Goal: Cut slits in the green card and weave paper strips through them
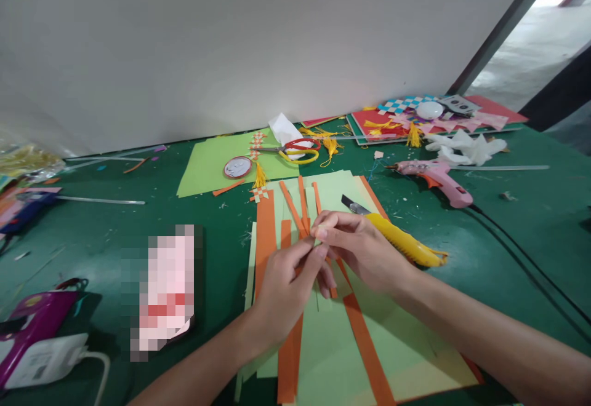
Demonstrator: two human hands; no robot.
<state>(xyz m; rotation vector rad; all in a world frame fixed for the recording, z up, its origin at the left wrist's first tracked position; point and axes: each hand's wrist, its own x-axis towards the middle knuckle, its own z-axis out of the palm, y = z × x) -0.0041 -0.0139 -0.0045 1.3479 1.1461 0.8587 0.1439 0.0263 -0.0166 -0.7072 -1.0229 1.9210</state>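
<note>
Both hands meet above a stack of pale green paper [406, 344] crossed by orange paper strips [367, 350]. My left hand [289, 280] has its thumb and index finger pinched, touching the fingertips of my right hand [357, 243]. The right thumb and index finger also press together. Something small and pale shows between the fingertips, mostly hidden, too small to name. Just beyond my right hand lies a yellow utility knife [404, 240], blade toward the upper left. Several narrow orange strips [292, 206] fan out behind the fingers.
A pink glue gun [436, 178] with a black cord lies right. Scissors [295, 151], a round tin [237, 167] and a yellow tassel [259, 176] are on or beside lime paper [198, 169]. A blurred-out pink object [168, 295] and magenta tool [41, 320] lie left. A grey partition [231, 43] stands behind.
</note>
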